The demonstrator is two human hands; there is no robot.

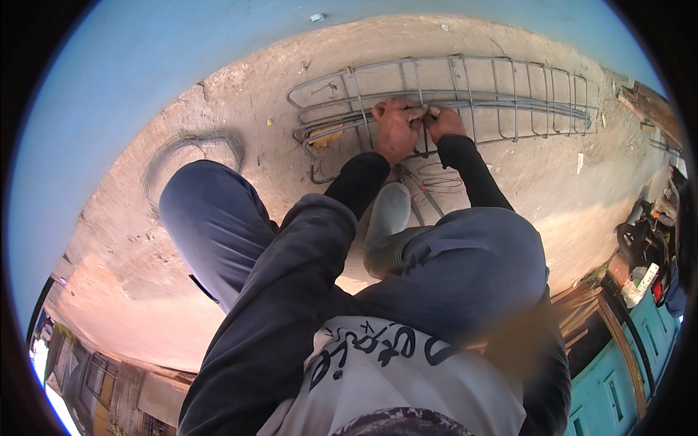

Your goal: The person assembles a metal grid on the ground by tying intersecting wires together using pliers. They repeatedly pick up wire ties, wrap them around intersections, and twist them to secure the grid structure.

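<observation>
- Head view: left hand (395,127) and right hand (443,122), both closed on a bar of the steel cage (509,98) at 12 o'clock.
- Many rings already fixed along it; loose wire (436,182) lies below, wire coil (195,149) at 10 o'clock.

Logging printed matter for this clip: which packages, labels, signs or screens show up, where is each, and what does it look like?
No signs or screens in view.
Printed shirt: bottom centre, on the person; pale fabric with black lettering across it.
Possible package: right edge, among clutter by the turquoise door; small, pale, box-like with a white label strip, too small to be sure.
Small white scrap: on the ground right of the rebar cage; may be paper, unclear.
</observation>
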